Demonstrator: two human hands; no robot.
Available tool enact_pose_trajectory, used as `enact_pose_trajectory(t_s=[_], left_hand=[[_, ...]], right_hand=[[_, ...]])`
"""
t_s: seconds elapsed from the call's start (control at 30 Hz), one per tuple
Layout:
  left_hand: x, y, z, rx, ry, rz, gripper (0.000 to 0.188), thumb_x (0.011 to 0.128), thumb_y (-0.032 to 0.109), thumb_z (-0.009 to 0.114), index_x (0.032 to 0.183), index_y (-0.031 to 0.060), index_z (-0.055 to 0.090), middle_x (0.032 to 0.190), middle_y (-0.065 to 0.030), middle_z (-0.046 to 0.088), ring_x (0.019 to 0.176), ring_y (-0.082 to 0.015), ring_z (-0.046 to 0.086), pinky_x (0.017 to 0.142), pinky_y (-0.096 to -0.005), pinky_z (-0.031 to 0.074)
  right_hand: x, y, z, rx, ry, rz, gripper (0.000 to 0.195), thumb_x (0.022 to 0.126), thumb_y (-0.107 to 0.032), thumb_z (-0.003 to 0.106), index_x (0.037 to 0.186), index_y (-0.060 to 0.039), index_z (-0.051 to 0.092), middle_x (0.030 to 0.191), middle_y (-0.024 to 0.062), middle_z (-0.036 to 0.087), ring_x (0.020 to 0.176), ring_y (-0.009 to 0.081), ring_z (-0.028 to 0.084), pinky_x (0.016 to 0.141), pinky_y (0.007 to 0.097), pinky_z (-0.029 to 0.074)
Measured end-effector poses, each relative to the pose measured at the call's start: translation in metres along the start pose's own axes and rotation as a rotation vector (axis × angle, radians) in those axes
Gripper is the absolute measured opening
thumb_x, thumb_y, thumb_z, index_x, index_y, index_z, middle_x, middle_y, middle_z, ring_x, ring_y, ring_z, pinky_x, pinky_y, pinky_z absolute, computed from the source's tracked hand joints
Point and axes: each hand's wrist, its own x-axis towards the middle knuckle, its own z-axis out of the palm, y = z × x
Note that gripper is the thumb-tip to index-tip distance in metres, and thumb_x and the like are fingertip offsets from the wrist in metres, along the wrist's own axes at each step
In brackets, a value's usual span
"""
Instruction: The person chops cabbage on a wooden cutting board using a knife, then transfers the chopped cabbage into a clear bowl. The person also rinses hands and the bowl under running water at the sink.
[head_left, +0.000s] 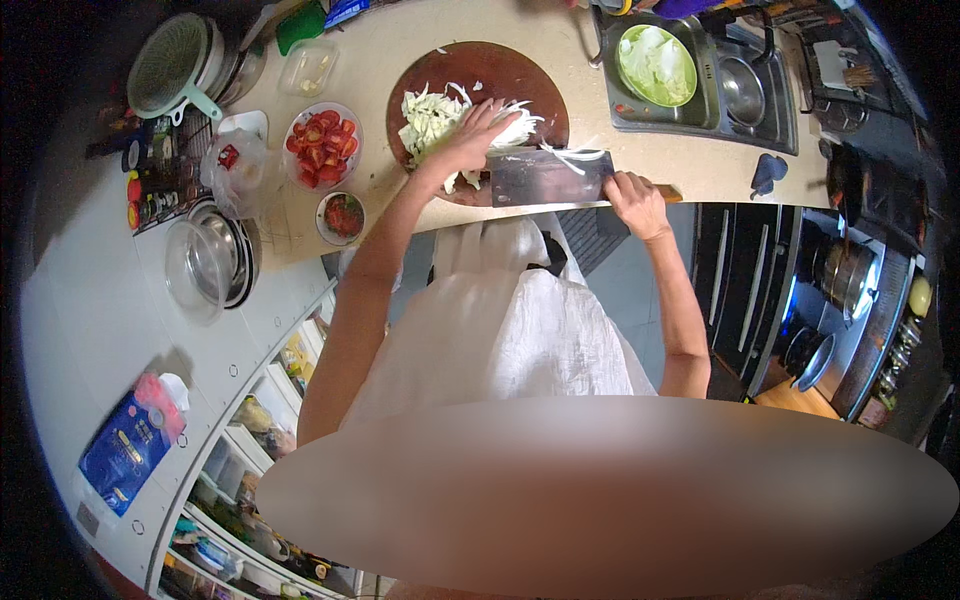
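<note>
A round wooden cutting board (517, 71) lies at the counter's front edge, with pale shredded cabbage (431, 120) on it. My left hand (476, 135) rests on the shreds, fingers spread and pointing right. In my right hand (637, 202) is the handle of a wide-bladed cleaver (551, 178). Its blade lies over the board's front right part, and several thin shreds lie on its upper edge. To the left of the board stand a bowl of cut tomatoes (322, 146) and a small bowl of chopped red and green food (343, 217).
A green bowl of cabbage leaves (657, 66) sits in the steel sink (709, 112) at the right. At the left are a clear plastic container (309, 69), a plastic bag (238, 176), stacked strainers (169, 64) and nested metal bowls (217, 255). A blue cloth (768, 174) lies near the sink.
</note>
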Motion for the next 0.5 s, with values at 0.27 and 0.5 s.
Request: enact_pose_trajectory(t_s=[0.27,0.5], left_hand=[[-0.018,-0.009,-0.026,-0.558,0.199,0.0,0.047,0.071,0.02,0.076,0.116,0.0146,0.062,0.124,-0.0088,0.049,0.123,-0.028,0.039,0.104,-0.0411,0.032],[-0.011,0.035,0.008,-0.307,0.496,-0.01,0.02,0.074,0.023,0.073,0.087,0.013,0.062,0.095,-0.0048,0.051,0.101,-0.0258,0.046,0.091,-0.041,0.032]], right_hand=[[0.044,0.013,0.036,-0.011,-0.069,-0.219,0.019,0.076,-0.015,0.058,0.093,-0.01,0.05,0.083,0.0043,0.055,0.077,0.0184,0.062,0.063,0.0309,0.054],[0.083,0.006,0.057,0.016,-0.088,-0.35,0.018,0.077,-0.016,0.058,0.092,-0.0103,0.05,0.086,0.0052,0.057,0.077,0.0185,0.064,0.059,0.0294,0.054]])
